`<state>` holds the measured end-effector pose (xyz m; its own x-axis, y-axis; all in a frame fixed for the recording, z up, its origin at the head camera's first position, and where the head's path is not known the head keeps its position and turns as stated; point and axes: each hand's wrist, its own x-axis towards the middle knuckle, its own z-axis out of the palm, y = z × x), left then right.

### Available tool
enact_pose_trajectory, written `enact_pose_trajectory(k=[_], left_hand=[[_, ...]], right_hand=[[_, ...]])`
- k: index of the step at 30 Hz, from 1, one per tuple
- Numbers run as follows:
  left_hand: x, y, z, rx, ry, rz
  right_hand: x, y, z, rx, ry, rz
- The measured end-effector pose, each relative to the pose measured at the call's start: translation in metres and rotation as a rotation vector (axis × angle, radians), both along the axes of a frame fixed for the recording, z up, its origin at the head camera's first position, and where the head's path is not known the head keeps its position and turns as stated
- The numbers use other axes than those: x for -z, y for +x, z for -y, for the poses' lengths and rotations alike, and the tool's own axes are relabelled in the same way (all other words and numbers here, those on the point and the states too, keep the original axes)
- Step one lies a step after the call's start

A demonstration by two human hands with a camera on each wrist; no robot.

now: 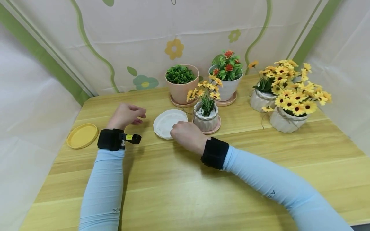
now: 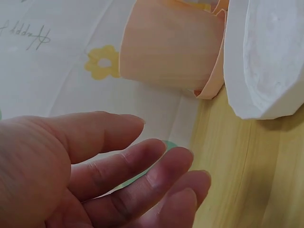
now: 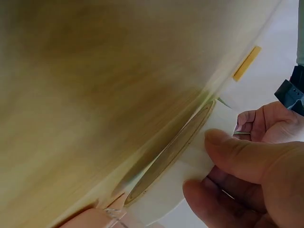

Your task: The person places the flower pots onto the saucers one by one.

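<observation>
A white round saucer (image 1: pixel 166 123) is in the middle of the head view. My right hand (image 1: pixel 188 134) pinches its near right edge between thumb and fingers. In the right wrist view the underside of the saucer (image 3: pixel 173 152) shows, a little off the table. My left hand (image 1: pixel 126 116) is to the left of the saucer, apart from it, with loosely bent fingers holding nothing. The left wrist view shows those fingers (image 2: pixel 175 166) spread in the air. Just right of the saucer, a small grey pot of yellow flowers (image 1: pixel 206 120) stands on a pink saucer (image 1: pixel 215 128).
A yellow saucer (image 1: pixel 82 136) lies at the left. Behind stand a peach pot (image 1: pixel 182 88) with green leaves and a white pot (image 1: pixel 226 88) with red flowers, both on saucers. Two pots of yellow flowers (image 1: pixel 261 100) (image 1: pixel 287 122) are on the right. A printed curtain (image 1: pixel 138 38) hangs behind the table.
</observation>
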<state>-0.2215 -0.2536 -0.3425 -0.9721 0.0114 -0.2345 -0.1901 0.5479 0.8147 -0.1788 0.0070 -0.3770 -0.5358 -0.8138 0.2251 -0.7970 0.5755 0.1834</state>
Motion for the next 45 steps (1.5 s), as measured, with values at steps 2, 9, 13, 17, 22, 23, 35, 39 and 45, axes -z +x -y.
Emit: enact_pose_trajectory(k=[2, 9, 13, 17, 22, 23, 35, 39, 45], left_hand=[[0.001, -0.001, -0.001, -0.006, -0.005, 0.01], [0.003, -0.002, -0.005, 0.018, -0.052, 0.045], [0.004, -0.003, -0.005, 0.036, -0.088, 0.052], [0.007, -0.004, -0.005, 0.033, -0.098, 0.071], [0.01, -0.005, -0.006, 0.032, -0.109, 0.089], [0.01, -0.005, -0.006, 0.037, -0.113, 0.092], [0.013, -0.004, -0.009, 0.067, -0.129, 0.112], [0.015, -0.004, -0.009, 0.076, -0.134, 0.108], [0.019, -0.006, -0.01, 0.087, -0.145, 0.08]], right_hand=[[0.0, 0.0, 0.001, 0.001, 0.004, 0.021], [0.0, -0.003, 0.005, 0.021, 0.035, 0.138], [0.0, -0.004, 0.006, 0.024, 0.038, 0.16], [-0.001, -0.005, 0.007, 0.009, 0.047, 0.173], [-0.002, -0.007, 0.007, 0.008, 0.075, 0.195], [-0.002, -0.007, 0.007, 0.008, 0.08, 0.2], [-0.004, -0.008, 0.001, -0.012, 0.119, 0.225], [-0.011, -0.008, -0.007, -0.026, 0.117, 0.228], [-0.051, -0.015, -0.038, -0.004, -0.083, 0.293]])
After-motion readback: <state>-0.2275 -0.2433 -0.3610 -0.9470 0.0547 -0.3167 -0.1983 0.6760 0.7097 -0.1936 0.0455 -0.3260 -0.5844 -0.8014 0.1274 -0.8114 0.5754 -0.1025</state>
